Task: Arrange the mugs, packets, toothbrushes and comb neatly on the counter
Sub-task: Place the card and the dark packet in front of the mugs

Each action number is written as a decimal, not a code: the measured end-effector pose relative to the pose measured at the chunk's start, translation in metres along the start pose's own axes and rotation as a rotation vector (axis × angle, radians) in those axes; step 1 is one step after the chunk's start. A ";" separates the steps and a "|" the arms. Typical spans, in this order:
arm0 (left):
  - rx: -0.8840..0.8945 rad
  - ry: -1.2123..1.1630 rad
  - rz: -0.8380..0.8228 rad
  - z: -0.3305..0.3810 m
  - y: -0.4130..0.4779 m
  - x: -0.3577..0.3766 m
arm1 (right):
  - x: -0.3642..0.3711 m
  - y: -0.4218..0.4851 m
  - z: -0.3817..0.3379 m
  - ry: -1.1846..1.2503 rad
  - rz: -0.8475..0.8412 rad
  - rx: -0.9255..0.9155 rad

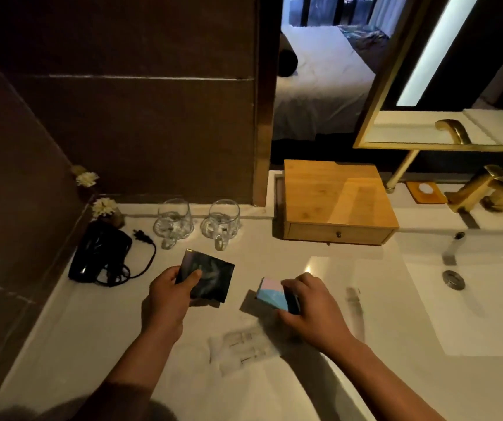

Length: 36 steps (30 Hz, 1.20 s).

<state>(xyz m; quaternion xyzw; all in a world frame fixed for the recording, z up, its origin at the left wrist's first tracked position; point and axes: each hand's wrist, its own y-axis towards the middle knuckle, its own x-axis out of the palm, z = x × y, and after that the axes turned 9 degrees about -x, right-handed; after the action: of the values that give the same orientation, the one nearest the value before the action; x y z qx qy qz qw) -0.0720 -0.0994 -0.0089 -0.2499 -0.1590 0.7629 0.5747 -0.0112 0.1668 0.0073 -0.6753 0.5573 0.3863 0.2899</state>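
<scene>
Holding a dark packet (206,278) in my left hand (168,296), thumb pinching its near edge above the white counter (92,323). My right hand (311,308) has fingers curled over a pink-and-blue packet (271,294) lying on the counter. Two glass mugs (173,221) stand side by side at the back wall, near a wooden box (335,202)

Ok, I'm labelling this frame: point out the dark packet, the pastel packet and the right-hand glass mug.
dark packet (210,276), head view, centre of its face.
pastel packet (271,294), head view, its top face.
right-hand glass mug (221,220), head view, its bowl.
</scene>
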 end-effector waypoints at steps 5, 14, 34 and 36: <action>-0.026 -0.072 0.092 -0.028 0.030 -0.061 | 0.043 0.064 -0.046 -0.056 -0.131 -0.075; -0.051 -0.090 0.154 -0.007 0.018 -0.098 | 0.107 0.126 -0.098 -0.048 -0.122 0.009; 0.229 0.443 0.009 0.023 0.032 -0.029 | 0.039 0.078 -0.042 0.864 0.300 0.509; 0.358 0.704 0.088 0.010 0.038 -0.029 | 0.042 0.069 -0.034 0.854 0.317 0.538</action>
<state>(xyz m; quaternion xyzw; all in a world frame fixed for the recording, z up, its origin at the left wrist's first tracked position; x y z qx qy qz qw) -0.1020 -0.1380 -0.0151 -0.3987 0.1943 0.6701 0.5952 -0.0684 0.1018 -0.0073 -0.5817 0.8005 -0.0408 0.1380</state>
